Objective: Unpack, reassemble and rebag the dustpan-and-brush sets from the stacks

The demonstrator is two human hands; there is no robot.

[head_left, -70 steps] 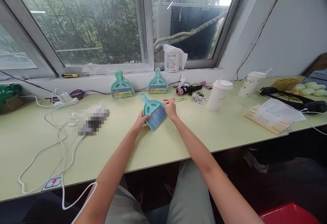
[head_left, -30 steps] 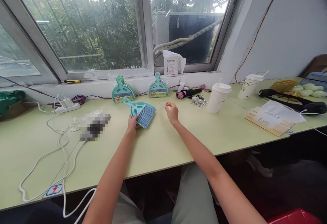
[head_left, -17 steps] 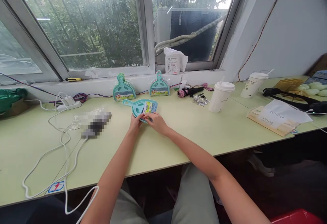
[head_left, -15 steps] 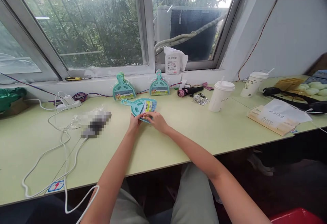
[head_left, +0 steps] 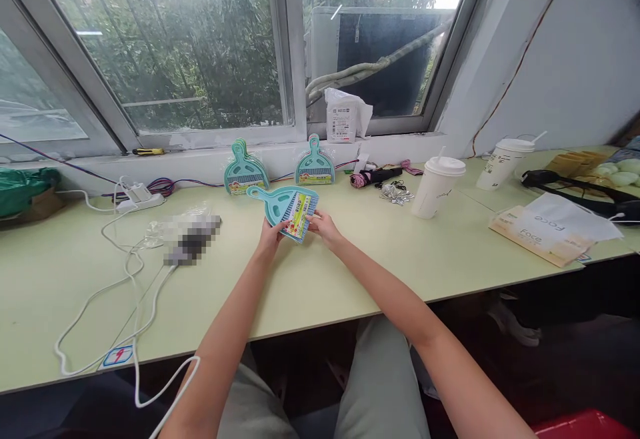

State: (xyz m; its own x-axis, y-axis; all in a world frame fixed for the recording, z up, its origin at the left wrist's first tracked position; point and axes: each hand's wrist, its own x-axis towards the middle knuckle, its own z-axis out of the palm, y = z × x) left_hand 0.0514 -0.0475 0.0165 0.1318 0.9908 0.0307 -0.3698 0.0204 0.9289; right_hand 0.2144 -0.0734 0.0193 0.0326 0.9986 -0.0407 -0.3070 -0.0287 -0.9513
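Fingers (head_left: 280,227) of both hands pinch teal dustpan (head_left: 280,203) holding brush, label.

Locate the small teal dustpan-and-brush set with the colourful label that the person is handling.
In the head view, the labelled dustpan set is centre frame, raised just above the table, held between the left hand and right hand.

The teal dustpan set (head_left: 285,204), earlier flat on the bench with bare blue bristles, is now lifted and tilted toward the camera. A green and yellow label card (head_left: 298,209) now covers the bristles. The right hand (head_left: 324,227), previously apart beside it, now grips its right edge; the left hand (head_left: 270,235) has shifted to its lower left edge.
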